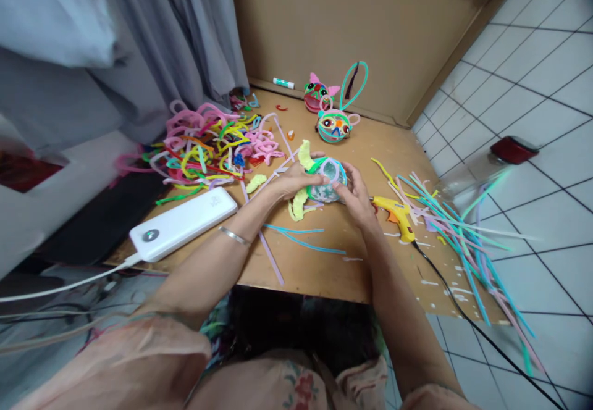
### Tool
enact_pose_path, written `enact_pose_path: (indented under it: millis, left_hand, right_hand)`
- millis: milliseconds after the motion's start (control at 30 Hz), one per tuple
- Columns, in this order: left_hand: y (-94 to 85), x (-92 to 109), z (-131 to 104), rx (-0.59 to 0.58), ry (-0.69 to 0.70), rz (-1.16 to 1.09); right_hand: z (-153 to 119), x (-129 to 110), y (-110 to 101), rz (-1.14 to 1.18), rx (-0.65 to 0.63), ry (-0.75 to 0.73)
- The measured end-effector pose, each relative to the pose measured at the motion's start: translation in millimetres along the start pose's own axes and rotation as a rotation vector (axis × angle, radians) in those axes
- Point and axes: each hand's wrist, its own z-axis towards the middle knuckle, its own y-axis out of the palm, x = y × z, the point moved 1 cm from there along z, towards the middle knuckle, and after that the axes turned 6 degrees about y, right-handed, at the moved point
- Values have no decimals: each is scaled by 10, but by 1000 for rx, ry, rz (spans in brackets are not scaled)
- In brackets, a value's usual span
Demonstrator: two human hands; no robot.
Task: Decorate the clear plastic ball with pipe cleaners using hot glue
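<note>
Both my hands hold a round craft piece [327,189] over the middle of the table. It has a clear or whitish ball body, a blue and green rim, a lilac loop on top and pale yellow-green fuzzy pieces at its left side. My left hand [296,181] grips it from the left, thumb across its surface. From the right, my right hand [354,195] presses thumb and fingers on its edge. A loose yellow-green fuzzy piece [256,183] lies left of my left hand. Blue pipe cleaners [306,242] lie on the table below the ball.
A yellow glue gun [399,213] lies right of my right hand, its black cord trailing off. Pipe cleaners lie in a colourful heap [208,144] at left and a bundle [463,237] at right. A white power bank [183,225] is at left; two decorated heads [334,126] stand behind.
</note>
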Motion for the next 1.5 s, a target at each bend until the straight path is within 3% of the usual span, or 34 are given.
enact_pose_path:
  millis: [367, 433, 533, 600, 667, 800, 933, 1067, 1200, 1367, 1433, 1500]
  left_hand:
    - [-14, -19, 27, 16, 23, 62]
    - [-10, -5, 23, 27, 24, 56]
    - [-13, 7, 17, 49, 12, 79]
    - [-11, 13, 13, 45, -25, 66]
    - [-1, 28, 7, 43, -48, 38]
    - [35, 80, -11, 86, -73, 8]
    - [61, 121, -36, 93, -65, 1]
    - [58, 128, -55, 95, -88, -9]
    - [50, 123, -49, 84, -96, -11]
    - [41, 90, -26, 94, -84, -18]
    - [32, 73, -20, 86, -72, -29]
    - [22, 59, -14, 74, -67, -34]
  right_hand:
    - [-24, -13, -65, 44, -41, 31]
    - [-118, -38, -105, -53, 64, -2]
    - [-368, -93, -232, -411, 360, -56]
    - [-553, -118, -379, -710, 548, 48]
    - [-698, -120, -562, -992, 631, 226]
    - [-795, -60, -892, -1262, 519, 553]
    - [-757, 14, -1039, -1186, 446, 582]
    - [-748, 61, -1064, -1031, 508, 575]
    - [-774, 56, -959, -929, 570, 536]
    - [-779, -115, -811, -938, 674, 355]
    - [-718, -240, -847, -951, 709, 237]
    - [-603, -350, -939, -961, 739, 211]
